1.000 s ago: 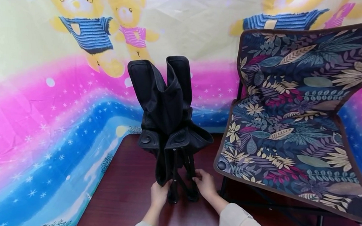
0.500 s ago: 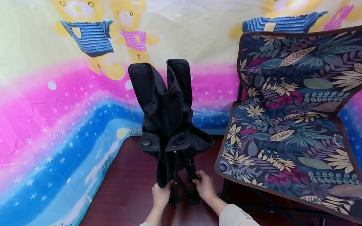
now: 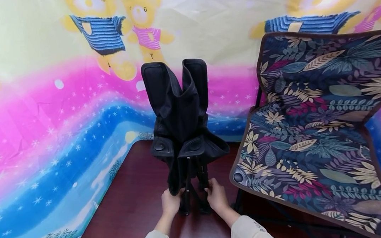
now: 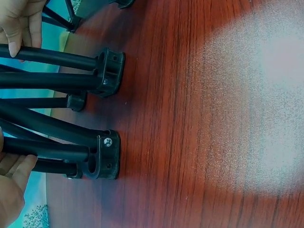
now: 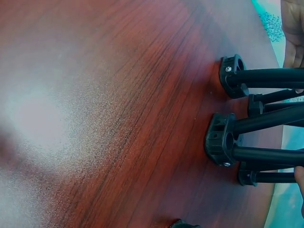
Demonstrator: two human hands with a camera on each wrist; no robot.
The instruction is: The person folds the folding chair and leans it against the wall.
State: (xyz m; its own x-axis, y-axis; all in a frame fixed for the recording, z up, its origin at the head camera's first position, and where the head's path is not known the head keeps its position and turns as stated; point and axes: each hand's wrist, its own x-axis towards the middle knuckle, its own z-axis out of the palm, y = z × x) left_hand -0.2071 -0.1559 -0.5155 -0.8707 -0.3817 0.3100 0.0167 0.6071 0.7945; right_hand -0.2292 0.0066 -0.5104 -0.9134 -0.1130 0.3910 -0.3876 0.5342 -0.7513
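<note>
A black folding chair (image 3: pixel 184 115) stands partly folded in the middle of the head view, its fabric bunched and two flaps sticking up. My left hand (image 3: pixel 171 202) grips a front leg tube low down on the left. On the right, my right hand (image 3: pixel 218 195) pinches another leg tube between thumb and fingers. Seen from the left wrist, the black tubes end in plastic feet (image 4: pixel 111 154) set on the tabletop, close together in pairs. The right wrist view shows the same feet (image 5: pixel 221 140) from the other side, with my right hand at the edge.
The dark red wooden table (image 3: pixel 126 205) carries the folding chair. To the right stands an unfolded chair (image 3: pixel 307 145) with leaf-patterned fabric, its front left corner near my right hand. Behind hangs a colourful sheet (image 3: pixel 82 103) printed with bears, which runs along the table's left side.
The head view has shifted slightly, so both chairs appear a little farther right. Both hands keep their hold on the black chair's legs, whose spread looks the same.
</note>
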